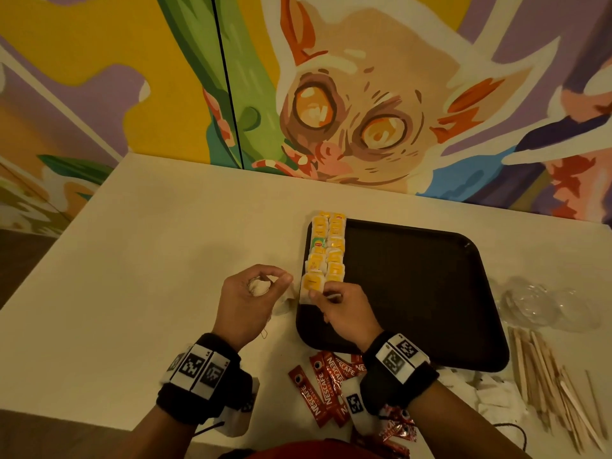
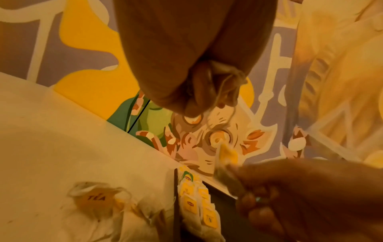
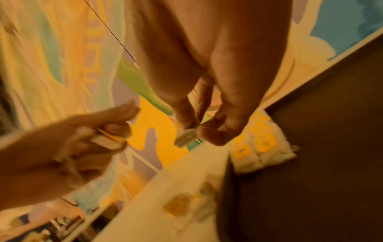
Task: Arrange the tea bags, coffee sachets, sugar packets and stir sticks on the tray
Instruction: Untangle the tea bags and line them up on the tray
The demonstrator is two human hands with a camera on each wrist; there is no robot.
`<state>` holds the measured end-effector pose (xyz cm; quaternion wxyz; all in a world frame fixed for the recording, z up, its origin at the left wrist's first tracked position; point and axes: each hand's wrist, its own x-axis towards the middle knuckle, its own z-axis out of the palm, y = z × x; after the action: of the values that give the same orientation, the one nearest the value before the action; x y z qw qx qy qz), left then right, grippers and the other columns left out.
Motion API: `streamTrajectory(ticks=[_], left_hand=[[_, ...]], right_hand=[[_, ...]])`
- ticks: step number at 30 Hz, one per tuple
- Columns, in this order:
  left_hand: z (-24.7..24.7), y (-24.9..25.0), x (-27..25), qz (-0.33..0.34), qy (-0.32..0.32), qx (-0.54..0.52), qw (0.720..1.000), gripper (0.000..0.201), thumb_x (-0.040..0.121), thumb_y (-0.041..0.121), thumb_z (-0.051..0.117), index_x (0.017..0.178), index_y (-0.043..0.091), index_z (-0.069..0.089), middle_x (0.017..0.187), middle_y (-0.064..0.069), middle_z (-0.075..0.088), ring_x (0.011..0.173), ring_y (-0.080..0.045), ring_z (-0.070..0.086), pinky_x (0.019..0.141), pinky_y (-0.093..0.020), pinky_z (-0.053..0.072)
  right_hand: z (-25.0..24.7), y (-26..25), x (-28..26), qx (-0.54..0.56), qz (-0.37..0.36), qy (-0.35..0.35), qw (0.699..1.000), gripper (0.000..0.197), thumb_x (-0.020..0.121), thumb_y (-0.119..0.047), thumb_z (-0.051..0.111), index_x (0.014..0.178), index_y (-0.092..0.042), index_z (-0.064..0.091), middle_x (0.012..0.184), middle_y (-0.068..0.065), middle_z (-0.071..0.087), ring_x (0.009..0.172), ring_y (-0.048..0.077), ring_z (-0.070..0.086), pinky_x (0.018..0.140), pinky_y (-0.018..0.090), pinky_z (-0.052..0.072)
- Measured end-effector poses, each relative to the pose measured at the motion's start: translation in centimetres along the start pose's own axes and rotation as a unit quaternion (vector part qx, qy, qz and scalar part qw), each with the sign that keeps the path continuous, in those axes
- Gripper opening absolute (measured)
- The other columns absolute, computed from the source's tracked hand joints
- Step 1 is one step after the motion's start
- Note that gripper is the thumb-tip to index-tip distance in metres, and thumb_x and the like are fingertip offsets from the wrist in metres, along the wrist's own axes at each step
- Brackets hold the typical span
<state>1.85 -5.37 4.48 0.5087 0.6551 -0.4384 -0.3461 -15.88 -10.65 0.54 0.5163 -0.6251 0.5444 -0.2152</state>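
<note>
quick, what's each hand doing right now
Left hand: fingers curled round a bunched tea bag string, held above the table.
Right hand: pinching a tea bag at the near end of the rows on the tray.

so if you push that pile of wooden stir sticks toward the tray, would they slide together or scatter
Probably scatter: the stir sticks lie loose and crisscrossed on the table, with nothing binding them. They look thin and flat, so likely light and unlikely to roll. Some may jam against the tray rim instead of climbing it.
</note>
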Motion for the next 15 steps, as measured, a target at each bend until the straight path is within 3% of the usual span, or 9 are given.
streamTrajectory(ticks=[2, 5, 8, 11, 13, 15], left_hand=[[-0.2, -0.2, -0.1, -0.008, 0.003, 0.005, 1.000, 0.009, 0.081, 0.024, 0.075, 0.082, 0.015, 0.072, 0.064, 0.002, 0.057, 0.034, -0.012, 0.045, 0.038, -0.020, 0.038], [-0.4, -0.4, -0.2, -0.016, -0.001, 0.002, 1.000, 0.010, 0.081, 0.022, 0.075, 0.081, 0.012, 0.071, 0.062, 0.003, 0.057, 0.033, -0.011, 0.044, 0.036, -0.018, 0.036], [-0.5, -0.5, -0.2, -0.025, -0.003, -0.001, 1.000, 0.011, 0.081, 0.022, 0.075, 0.081, 0.012, 0.071, 0.058, 0.008, 0.058, 0.033, -0.010, 0.045, 0.036, -0.018, 0.037], [-0.6, -0.4, -0.3, -0.024, -0.006, 0.004, 1.000, 0.010, 0.081, 0.022, 0.074, 0.081, 0.012, 0.071, 0.059, 0.012, 0.061, 0.034, -0.008, 0.045, 0.037, -0.018, 0.038], [-0.7, -0.5, -0.3, -0.021, -0.007, 0.008, 1.000, 0.010, 0.082, 0.022, 0.074, 0.081, 0.013, 0.071, 0.057, 0.012, 0.060, 0.034, -0.007, 0.046, 0.037, -0.018, 0.038], [-0.8, -0.6, -0.3, -0.021, -0.008, 0.004, 1.000, 0.011, 0.082, 0.022, 0.074, 0.081, 0.012, 0.070, 0.054, 0.011, 0.058, 0.035, -0.008, 0.045, 0.037, -0.018, 0.037]], right_hand=[[0.1, 1.4, 1.0, -0.053, 0.044, -0.004, 0.998, 0.018, 0.094, -0.031, 0.064, 0.084, -0.019, 0.070, 0.071, -0.012, 0.062, 0.066, 0.004, 0.057, 0.070, 0.025, 0.047], [0.6, 2.9, 2.6, -0.106, 0.098, -0.004, 0.990, 0.019, 0.093, -0.029, 0.065, 0.087, -0.012, 0.072, 0.083, 0.002, 0.069, 0.076, 0.016, 0.066, 0.070, 0.025, 0.053], [1.7, 3.9, 4.0, -0.146, 0.131, -0.009, 0.981, 0.015, 0.093, -0.023, 0.065, 0.081, -0.014, 0.070, 0.096, 0.010, 0.069, 0.093, 0.027, 0.067, 0.084, 0.037, 0.058], [2.5, 4.3, 4.9, -0.180, 0.151, 0.014, 0.972, 0.021, 0.090, -0.017, 0.066, 0.071, -0.023, 0.061, 0.107, 0.016, 0.065, 0.096, 0.032, 0.065, 0.085, 0.042, 0.058], [2.7, 4.7, 5.5, -0.177, 0.173, 0.038, 0.968, 0.005, 0.089, -0.012, 0.066, 0.088, -0.016, 0.068, 0.115, 0.015, 0.058, 0.091, 0.028, 0.064, 0.084, 0.039, 0.059], [2.9, 5.3, 5.9, -0.163, 0.183, 0.063, 0.968, 0.011, 0.088, -0.010, 0.067, 0.099, -0.012, 0.067, 0.114, 0.010, 0.054, 0.087, 0.026, 0.065, 0.081, 0.037, 0.060]])
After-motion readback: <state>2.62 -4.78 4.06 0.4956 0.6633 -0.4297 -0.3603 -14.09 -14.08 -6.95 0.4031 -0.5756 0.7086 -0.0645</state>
